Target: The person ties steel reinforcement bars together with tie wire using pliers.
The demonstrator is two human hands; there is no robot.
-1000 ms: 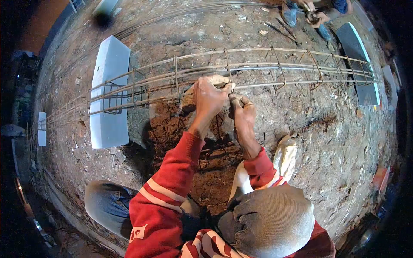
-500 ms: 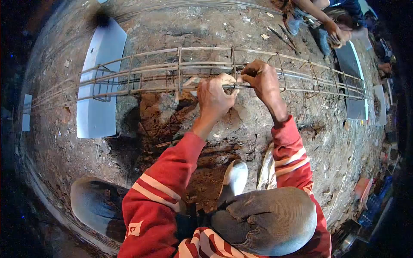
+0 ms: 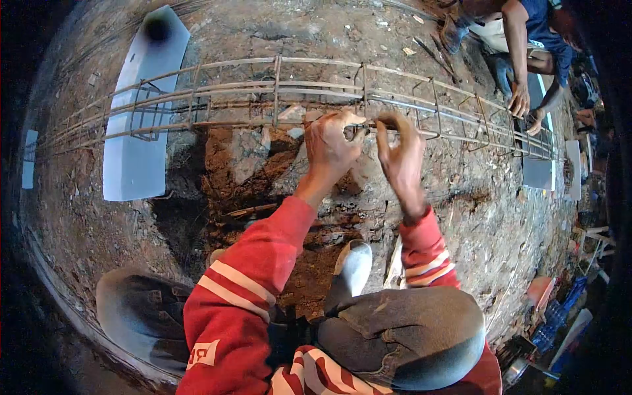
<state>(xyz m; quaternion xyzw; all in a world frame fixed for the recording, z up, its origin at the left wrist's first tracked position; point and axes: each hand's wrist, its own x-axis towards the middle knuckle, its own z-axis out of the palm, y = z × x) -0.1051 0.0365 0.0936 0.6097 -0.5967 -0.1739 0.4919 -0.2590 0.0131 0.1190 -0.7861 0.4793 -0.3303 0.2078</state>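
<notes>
"How are the bars point(image 3: 320, 84) finished?"
"Dull, rough metal is seen."
"And the block point(image 3: 135, 168)?"
"A smooth, matt face is shown."
"And the left sleeve point(image 3: 263, 245)?"
"Soft-looking, matt cloth is seen."

fisheye bend, black corners. ground point(image 3: 500, 243) bright mid-frame, dimmer toward edges. dark shadow point(image 3: 176, 227) beside large white block point(image 3: 136, 161). my right grip point(image 3: 400, 150) motion-blurred, left grip point(image 3: 331, 143) sharper. blurry dark spot point(image 3: 158, 27) near top left.

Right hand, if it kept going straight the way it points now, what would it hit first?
Your right hand would likely meet the steel cage's near bar first, though depth is unclear.
</notes>
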